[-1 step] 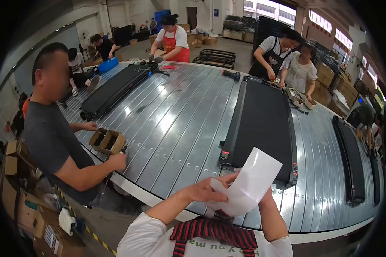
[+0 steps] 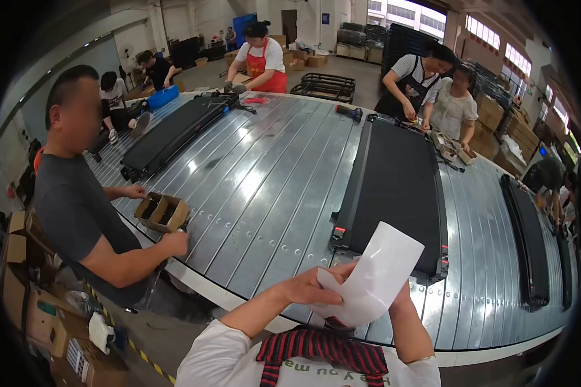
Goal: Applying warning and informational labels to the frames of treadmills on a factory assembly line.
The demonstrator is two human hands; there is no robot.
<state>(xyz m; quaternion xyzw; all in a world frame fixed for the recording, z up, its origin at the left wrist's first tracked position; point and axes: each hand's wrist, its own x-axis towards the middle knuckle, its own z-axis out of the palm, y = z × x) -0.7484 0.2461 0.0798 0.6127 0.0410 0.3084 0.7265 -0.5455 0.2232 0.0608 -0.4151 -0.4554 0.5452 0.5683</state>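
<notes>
Close in front of my body, my left hand (image 2: 313,287) is closed on the edge of a glossy white sheet (image 2: 386,264), thumb on the near side. The sheet is curled, its upper corner standing up toward the right. Most of my right hand (image 2: 403,295) is behind the sheet; only the wrist side shows, and its fingers are hidden. A small dark and red patch (image 2: 334,320) shows at the sheet's lower edge; I cannot make out what it is. Just beyond lies a long black panel assembly (image 2: 397,174) with red-marked end corners, on a metal-slatted table (image 2: 265,193).
To the left, a co-worker holds a tool beside a divided cardboard box (image 2: 161,213) of dark parts. Another black panel (image 2: 177,132) lies at the far left, and a narrow one (image 2: 524,242) on the right. A power tool (image 2: 348,113) rests by the far edge. Several people stand around.
The co-worker's tool-holding hand at the left has shifted very slightly to the left. My hands and the sheet look the same.
</notes>
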